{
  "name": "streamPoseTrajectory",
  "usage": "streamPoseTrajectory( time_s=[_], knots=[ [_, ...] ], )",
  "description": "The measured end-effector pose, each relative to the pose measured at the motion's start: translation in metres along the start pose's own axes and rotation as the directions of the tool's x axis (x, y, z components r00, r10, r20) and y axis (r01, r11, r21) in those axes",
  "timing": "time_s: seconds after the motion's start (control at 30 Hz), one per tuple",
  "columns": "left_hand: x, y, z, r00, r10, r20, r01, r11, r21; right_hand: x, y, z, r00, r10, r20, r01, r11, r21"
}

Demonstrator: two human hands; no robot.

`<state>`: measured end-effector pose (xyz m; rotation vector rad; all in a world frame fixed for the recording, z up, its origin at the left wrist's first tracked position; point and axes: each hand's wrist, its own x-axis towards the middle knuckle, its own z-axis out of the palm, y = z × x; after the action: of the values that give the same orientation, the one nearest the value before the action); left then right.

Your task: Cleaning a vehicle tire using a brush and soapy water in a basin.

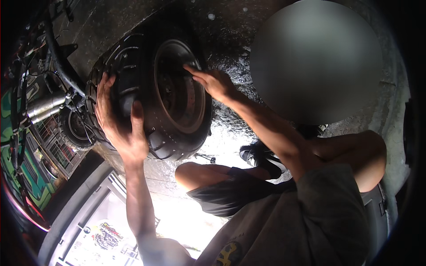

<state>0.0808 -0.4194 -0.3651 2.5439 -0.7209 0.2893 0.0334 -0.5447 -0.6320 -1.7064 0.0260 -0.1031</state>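
A wide, knobby all-terrain tyre (179, 143) stands upright in front of me, mounted on a dark wheel rim (196, 96) whose open side faces right. My left hand (121, 123) lies spread across the tread, thumb apart from the fingers. Over the rim's right edge reaches my right hand (213, 81), index finger extended toward the wheel's hollow. I see nothing held in it, and whether its fingertips touch the rim is unclear. The wheel's far side and hub are mostly in shadow.
Left of the tyre are a vehicle's black tubular frame (56, 60), a silver cylinder (46, 106) and a smaller wheel (76, 129). A grey case (80, 222) holds metal parts at lower left. Wet concrete floor (233, 123) lies right. A round blurred patch covers the upper right.
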Motion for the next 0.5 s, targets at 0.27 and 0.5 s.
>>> streamPoseTrajectory(
  time_s=[0.27,0.5],
  knots=[
    [0.003,-0.002,0.000,0.997,-0.047,0.061,0.051,0.997,-0.064,0.035,-0.004,-0.015,0.986,-0.165,-0.023,0.152,0.948,-0.280],
    [0.000,-0.003,0.001,0.995,-0.083,0.051,0.086,0.995,-0.049,0.030,-0.004,0.009,0.982,-0.012,-0.186,-0.009,0.994,-0.111]
  ],
)
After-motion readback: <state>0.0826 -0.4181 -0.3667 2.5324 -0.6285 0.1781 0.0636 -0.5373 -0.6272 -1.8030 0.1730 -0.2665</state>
